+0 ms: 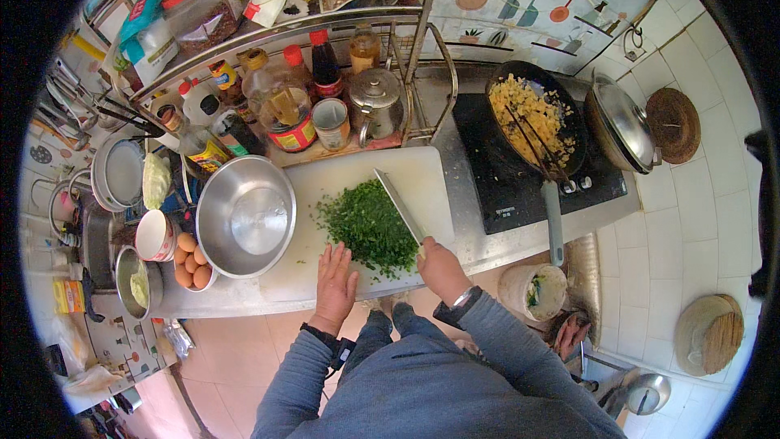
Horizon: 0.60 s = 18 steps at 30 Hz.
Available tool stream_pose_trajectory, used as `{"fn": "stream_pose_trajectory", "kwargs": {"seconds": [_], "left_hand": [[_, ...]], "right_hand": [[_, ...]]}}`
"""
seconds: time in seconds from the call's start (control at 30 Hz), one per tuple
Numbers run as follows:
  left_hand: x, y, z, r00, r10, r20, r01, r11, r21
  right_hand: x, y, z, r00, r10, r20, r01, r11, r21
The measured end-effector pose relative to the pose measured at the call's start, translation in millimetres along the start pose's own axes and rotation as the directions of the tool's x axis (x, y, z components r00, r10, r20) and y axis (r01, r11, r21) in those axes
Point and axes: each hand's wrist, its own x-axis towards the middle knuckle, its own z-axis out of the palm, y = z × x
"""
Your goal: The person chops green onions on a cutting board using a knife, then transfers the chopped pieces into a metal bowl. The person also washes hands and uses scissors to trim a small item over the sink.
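A heap of finely chopped green leaves (pixel 365 222) lies on a white plastic cutting board (pixel 420 164). My right hand (pixel 443 268) grips the handle of a kitchen knife (pixel 399 204), whose blade lies along the right side of the heap. Flat on the near part of the board, at the heap's lower left, rests my left hand (pixel 336 283), fingers pointing away from me and holding nothing. A large stainless steel bowl (pixel 244 207) stands on the left end of the board.
Brown eggs (pixel 192 262) fill a small bowl by the steel one. On the right, a black frying pan (pixel 576 134) with cooked egg pieces and chopsticks sits on a cooktop (pixel 506 195), beside a lidded pot (pixel 621 122). Bottles and a metal rack (pixel 426 61) line the back.
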Motion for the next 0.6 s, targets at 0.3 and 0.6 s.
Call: {"fn": "stream_pose_trajectory", "kwargs": {"seconds": [0.3,0.6], "left_hand": [[-5.1,-7.6,2.8,1.000,-0.018,-0.004,0.018,1.000,0.002],[-2.9,-7.0,-5.4,0.999,0.038,-0.007,-0.038,0.998,-0.058]], "right_hand": [[-9.0,-2.2,-9.4,0.993,-0.071,-0.094,0.080,0.992,0.102],[-63.2,11.8,8.4,0.970,0.209,-0.123,-0.192,0.972,0.137]]}}
